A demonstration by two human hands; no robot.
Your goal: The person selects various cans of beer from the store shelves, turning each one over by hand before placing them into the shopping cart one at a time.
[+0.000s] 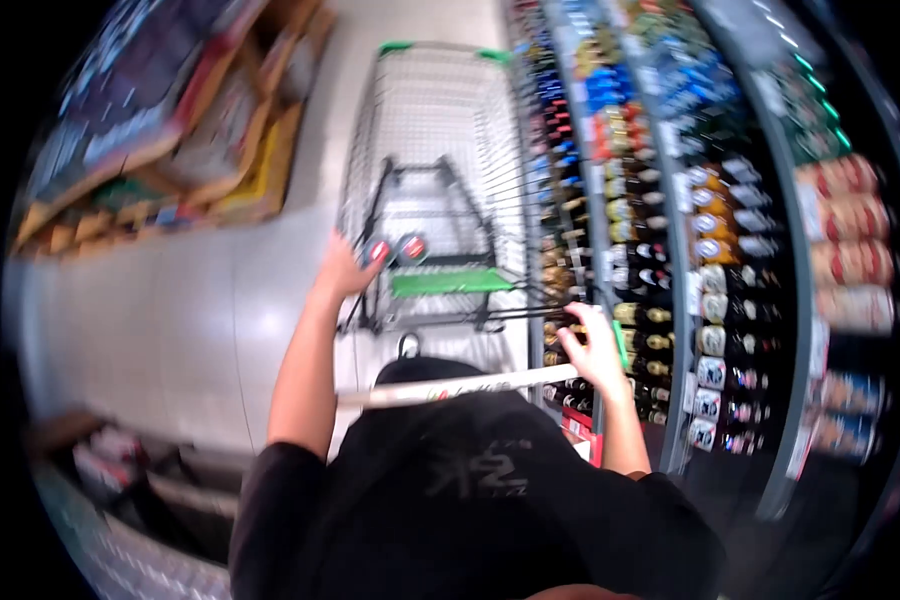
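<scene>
Head camera looks steeply down over a person in a black top, standing in a shop aisle behind a wire shopping cart (440,150). Left hand (345,268) is stretched forward over the cart's near end, fingers curled around what looks like a can (377,252) with a red top; a second can (413,246) sits just beside it, over the green child-seat flap (450,282). Blur prevents telling whether the second can is also in that hand or resting in the cart. Right hand (595,350) is closed on the right end of the pale handle bar (470,386), fingers wrapped over it and pressed together, with a green end cap showing at the wrist side. Cart basket extends away from the person along the grey floor (200,320), its far rim trimmed in green. Shelves (670,250) packed with bottles and cans run close along the cart's right side, nearly touching the wire. Stacked cardboard boxes (170,120) stand well apart to the left across the aisle. Lower left corner shows dark, indistinct items, too blurred to identify.
</scene>
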